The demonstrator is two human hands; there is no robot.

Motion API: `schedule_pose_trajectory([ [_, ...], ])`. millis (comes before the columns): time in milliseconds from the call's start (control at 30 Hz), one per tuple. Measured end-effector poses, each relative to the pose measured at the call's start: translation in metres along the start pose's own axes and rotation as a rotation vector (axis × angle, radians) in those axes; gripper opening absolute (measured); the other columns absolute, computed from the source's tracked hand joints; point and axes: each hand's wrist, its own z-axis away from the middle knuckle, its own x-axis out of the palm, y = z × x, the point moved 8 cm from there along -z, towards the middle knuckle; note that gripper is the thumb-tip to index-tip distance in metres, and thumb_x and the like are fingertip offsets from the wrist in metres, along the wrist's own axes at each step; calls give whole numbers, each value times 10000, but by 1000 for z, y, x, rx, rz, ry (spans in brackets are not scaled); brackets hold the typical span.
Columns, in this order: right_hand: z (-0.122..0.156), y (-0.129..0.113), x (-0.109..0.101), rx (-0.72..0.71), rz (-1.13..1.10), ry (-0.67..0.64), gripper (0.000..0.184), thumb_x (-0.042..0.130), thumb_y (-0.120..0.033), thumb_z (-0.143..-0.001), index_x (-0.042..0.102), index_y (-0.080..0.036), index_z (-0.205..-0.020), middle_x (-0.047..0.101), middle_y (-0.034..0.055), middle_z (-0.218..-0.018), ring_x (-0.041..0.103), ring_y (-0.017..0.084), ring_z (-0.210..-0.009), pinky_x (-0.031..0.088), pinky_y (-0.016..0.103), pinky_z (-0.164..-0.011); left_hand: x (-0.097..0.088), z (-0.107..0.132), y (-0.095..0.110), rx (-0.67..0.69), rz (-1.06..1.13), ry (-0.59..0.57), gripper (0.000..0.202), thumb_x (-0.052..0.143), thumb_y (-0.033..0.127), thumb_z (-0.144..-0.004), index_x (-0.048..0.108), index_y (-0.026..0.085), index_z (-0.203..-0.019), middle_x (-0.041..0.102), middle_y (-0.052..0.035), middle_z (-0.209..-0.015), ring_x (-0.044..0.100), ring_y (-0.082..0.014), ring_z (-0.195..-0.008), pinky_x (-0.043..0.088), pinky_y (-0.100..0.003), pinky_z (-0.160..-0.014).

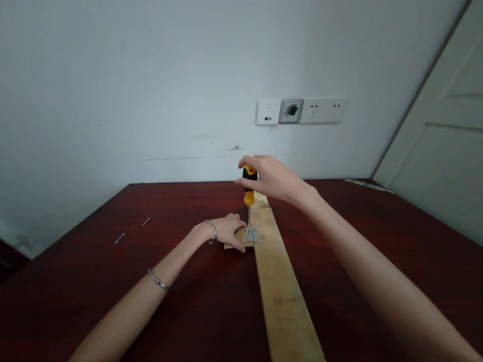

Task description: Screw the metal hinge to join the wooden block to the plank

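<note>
My right hand [270,176] grips the yellow-and-black handle of a screwdriver [249,197], which stands nearly upright. Its shaft points down to a small metal hinge [252,235]; the exact contact at the tip is too small to make out. The hinge lies across the joint between a long wooden plank [282,293] and a short wooden piece [243,236] on its left. My left hand [230,232] holds the short piece, thumb on the near side and fingers on the far side, close beside the hinge.
Two screws [119,238] lie on the dark red table [176,330] to the left. Behind the table rises a white wall with sockets [318,111]. A white panelled door [459,130] stands at the right, and a thin strip [367,185] lies near the back right edge.
</note>
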Motion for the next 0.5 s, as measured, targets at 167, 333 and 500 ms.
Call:
schedule_pose_trajectory([
  [167,0,1,0,13,35,-24,473,531,-312,-783,471,-170,-1230,617,122,-1058,569,230,-863,399,317,-706,1,0,0,-3,1,-8,733,603,681,-613,556,157,-1124,486,-97,-1034,461,-262,-979,414,-309,-822],
  [333,-2,0,0,12,43,-41,335,466,-346,-831,559,-183,-1109,625,116,-1031,573,224,-877,392,320,-712,0,0,1,-6,4,-10,719,610,666,-615,558,152,-1115,486,-101,-1045,458,-263,-989,411,-313,-835],
  [500,-4,-3,1,11,87,-61,514,514,-353,-761,469,-196,-1249,626,113,-1071,575,251,-874,386,333,-675,1,0,2,-6,5,-18,726,613,665,-611,556,152,-1122,490,-101,-1049,460,-262,-983,409,-315,-839],
])
